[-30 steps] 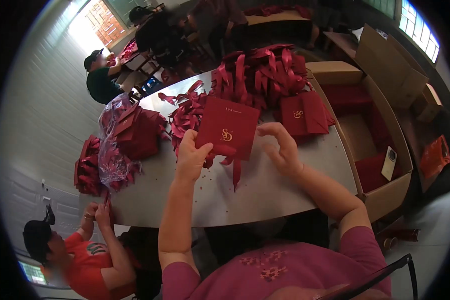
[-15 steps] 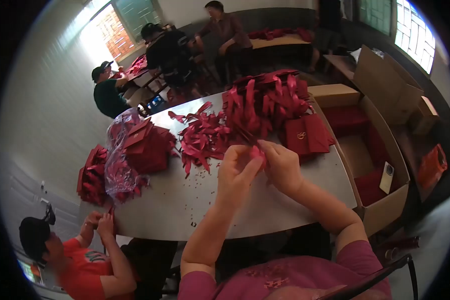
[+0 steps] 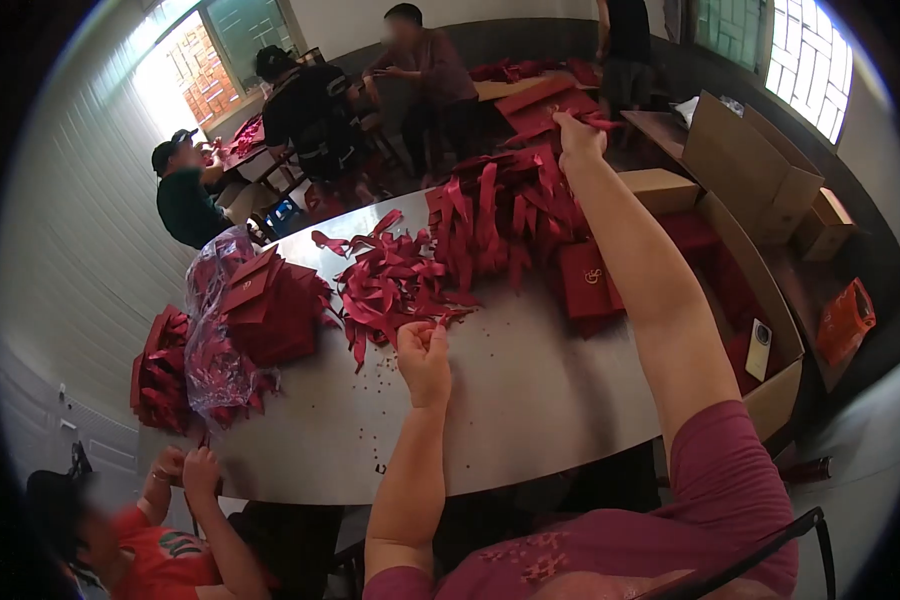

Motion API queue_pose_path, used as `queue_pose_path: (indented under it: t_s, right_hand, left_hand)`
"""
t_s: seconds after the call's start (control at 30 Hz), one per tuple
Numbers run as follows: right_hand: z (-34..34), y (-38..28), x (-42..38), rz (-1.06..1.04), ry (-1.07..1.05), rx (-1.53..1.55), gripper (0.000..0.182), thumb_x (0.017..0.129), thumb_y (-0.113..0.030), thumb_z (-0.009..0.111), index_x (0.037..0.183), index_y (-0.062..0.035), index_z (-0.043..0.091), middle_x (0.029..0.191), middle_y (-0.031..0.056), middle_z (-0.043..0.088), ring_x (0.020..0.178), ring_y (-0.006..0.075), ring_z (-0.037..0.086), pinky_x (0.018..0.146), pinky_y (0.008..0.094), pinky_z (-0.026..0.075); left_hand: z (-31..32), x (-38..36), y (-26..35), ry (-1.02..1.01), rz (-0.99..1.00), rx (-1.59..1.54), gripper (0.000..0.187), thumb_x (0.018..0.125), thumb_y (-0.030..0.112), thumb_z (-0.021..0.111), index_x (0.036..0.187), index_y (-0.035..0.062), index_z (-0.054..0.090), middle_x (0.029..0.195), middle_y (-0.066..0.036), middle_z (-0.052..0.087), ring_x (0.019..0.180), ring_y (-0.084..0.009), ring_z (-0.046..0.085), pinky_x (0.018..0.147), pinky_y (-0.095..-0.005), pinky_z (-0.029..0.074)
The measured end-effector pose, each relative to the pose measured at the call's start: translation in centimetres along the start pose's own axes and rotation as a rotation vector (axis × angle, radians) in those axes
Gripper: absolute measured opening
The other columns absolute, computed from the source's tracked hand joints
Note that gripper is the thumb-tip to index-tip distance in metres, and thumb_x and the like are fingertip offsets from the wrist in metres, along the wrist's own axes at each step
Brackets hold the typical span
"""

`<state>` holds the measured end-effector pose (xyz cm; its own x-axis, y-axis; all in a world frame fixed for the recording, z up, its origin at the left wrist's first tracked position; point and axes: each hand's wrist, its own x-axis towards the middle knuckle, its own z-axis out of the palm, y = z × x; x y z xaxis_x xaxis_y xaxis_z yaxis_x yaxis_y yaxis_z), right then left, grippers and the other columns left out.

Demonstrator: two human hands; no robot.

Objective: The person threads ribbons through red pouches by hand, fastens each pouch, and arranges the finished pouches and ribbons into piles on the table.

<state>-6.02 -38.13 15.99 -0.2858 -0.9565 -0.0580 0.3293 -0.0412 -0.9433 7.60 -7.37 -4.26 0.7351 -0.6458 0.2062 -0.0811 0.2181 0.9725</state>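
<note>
At the far side of the table, my right hand (image 3: 580, 142) is closed on a dark red paper gift bag (image 3: 545, 98) with a ribbon, above a stack of ribboned red bags (image 3: 505, 205). My left hand (image 3: 425, 362) has its fingers curled together at the near edge of a loose heap of red ribbons (image 3: 390, 285); what they pinch, if anything, is too small to make out. Below my right forearm lies another stack of red bags (image 3: 582, 280) with a gold emblem, partly hidden by the arm.
Red bags (image 3: 270, 310) and a clear plastic wrap (image 3: 220, 370) sit on the left of the metal table (image 3: 530, 420). An open carton (image 3: 785, 290) holding red bags and a phone (image 3: 758, 350) stands right. A co-worker's hands (image 3: 185, 470) are at the lower left; other people sit behind.
Both hands were together over the table's middle, on a red ribbon. Now my right hand has reached far forward with a bag, and my left hand has moved left to the ribbon heap.
</note>
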Motion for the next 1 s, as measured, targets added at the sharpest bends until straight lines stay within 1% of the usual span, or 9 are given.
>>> queue_pose_path:
  t_s: [0.07,0.2,0.23,0.33,0.47,0.77,0.83,0.97,1.0]
  right_hand:
    - [0.4,2.4,1.4,0.106,-0.051,-0.293,0.047,0.075,-0.018,0.079,0.111,0.0062,0.060,0.108,0.0147,0.065,0.089,0.0207,0.063,0.070,0.0348,0.053]
    - [-0.6,5.9,4.4,0.034,-0.201,-0.247,0.039,0.074,-0.016,0.079,0.102,0.0058,0.064,0.094,0.0145,0.068,0.074,0.0220,0.066,0.066,0.0333,0.055]
    - [-1.6,4.2,1.8,0.061,-0.258,-0.206,0.032,0.075,-0.015,0.079,0.096,0.0041,0.065,0.087,0.0122,0.069,0.068,0.0226,0.066,0.060,0.0354,0.054]
    - [-1.8,4.2,2.2,0.127,-0.171,-0.186,0.022,0.077,-0.014,0.079,0.089,-0.0008,0.065,0.086,0.0106,0.069,0.061,0.0216,0.066,0.047,0.0337,0.050]
    - [-3.1,2.8,0.0,0.124,-0.218,-0.172,0.022,0.077,-0.016,0.080,0.087,-0.0026,0.065,0.076,0.0085,0.068,0.055,0.0193,0.064,0.042,0.0275,0.045]
    - [-4.4,3.8,1.8,0.170,-0.324,-0.193,0.017,0.082,-0.017,0.076,0.081,-0.0027,0.066,0.069,0.0071,0.066,0.050,0.0140,0.059,0.044,0.0247,0.046]
    - [-4.4,4.0,-1.1,0.105,-0.345,-0.236,0.016,0.085,-0.018,0.072,0.081,-0.0035,0.066,0.068,0.0052,0.064,0.052,0.0118,0.058,0.046,0.0232,0.045]
    - [-4.1,5.1,-9.7,-0.501,-0.637,-0.377,0.016,0.092,-0.018,0.064,0.090,-0.0024,0.066,0.073,0.0038,0.063,0.063,0.0091,0.060,0.057,0.0238,0.048]
    - [-3.4,6.3,-11.9,-0.553,-0.782,-0.328,0.017,0.093,-0.018,0.063,0.094,-0.0016,0.066,0.074,0.0050,0.064,0.066,0.0127,0.062,0.062,0.0256,0.050]
  left_hand:
    - [0.5,-0.6,0.3,-0.030,-0.014,0.003,0.015,0.090,0.009,0.064,0.097,0.0017,0.053,0.081,-0.001,0.057,0.069,-0.0075,0.054,0.061,-0.0211,0.043]
    - [0.0,-0.7,0.1,-0.076,-0.014,0.082,0.013,0.090,0.011,0.064,0.098,0.0034,0.056,0.083,-0.002,0.062,0.064,-0.0090,0.059,0.057,-0.0219,0.046]
    - [0.0,-1.0,0.3,-0.061,-0.041,0.088,0.013,0.090,0.011,0.064,0.098,0.0034,0.056,0.083,-0.002,0.062,0.064,-0.0090,0.059,0.057,-0.0219,0.046]
    - [0.1,-0.8,0.7,-0.049,-0.121,-0.017,0.011,0.090,0.012,0.063,0.096,0.0040,0.057,0.081,-0.003,0.063,0.066,-0.0094,0.060,0.058,-0.0222,0.046]
    - [0.2,-0.8,-0.4,-0.062,-0.150,-0.051,0.010,0.090,0.011,0.063,0.095,0.0040,0.057,0.080,-0.003,0.063,0.066,-0.0092,0.059,0.058,-0.0222,0.046]
    - [0.6,-1.2,-0.4,-0.087,-0.138,0.074,0.009,0.088,0.009,0.061,0.092,0.0029,0.056,0.079,-0.002,0.061,0.066,-0.0093,0.058,0.059,-0.0219,0.046]
    - [0.8,-1.3,-0.5,-0.095,-0.152,0.058,0.009,0.088,0.009,0.060,0.092,0.0029,0.056,0.079,-0.003,0.061,0.066,-0.0094,0.058,0.059,-0.0219,0.046]
    - [1.4,-2.8,1.1,-0.173,-0.234,-0.036,0.008,0.088,0.009,0.060,0.092,0.0034,0.056,0.079,-0.003,0.061,0.066,-0.0091,0.058,0.060,-0.0222,0.046]
    - [1.6,-3.0,1.4,-0.195,-0.255,-0.076,0.008,0.088,0.009,0.060,0.092,0.0034,0.056,0.080,-0.003,0.061,0.066,-0.0091,0.057,0.060,-0.0223,0.046]
